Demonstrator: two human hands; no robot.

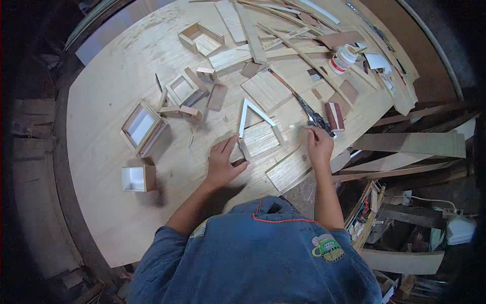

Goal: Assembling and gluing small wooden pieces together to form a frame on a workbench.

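Note:
My left hand (pixel 226 159) is curled at the near left corner of a small wooden frame (pixel 278 135), with fingers and thumb around its left side piece (pixel 244 150). A white V-shaped piece (pixel 246 112) stands at the far side of that frame, its point facing away from me. Farther right, my right hand (pixel 320 144) is pinched closed just above the table, by a thin curved strip (pixel 298 143); its fingertips seem to grip the strip's end. Close beyond that hand lies a dark clamp-like tool (pixel 318 120) with a long bar. A pale board (pixel 288 169) rests between my hands.
Small wooden boxes stand to the left, one with a white inside (pixel 133 179) and one framed (pixel 142 126). An open tray (pixel 201 39) sits at the back. A white jar with a red band (pixel 343 58), wood strips (pixel 304 58) and a dark red block (pixel 334 116) occupy the right.

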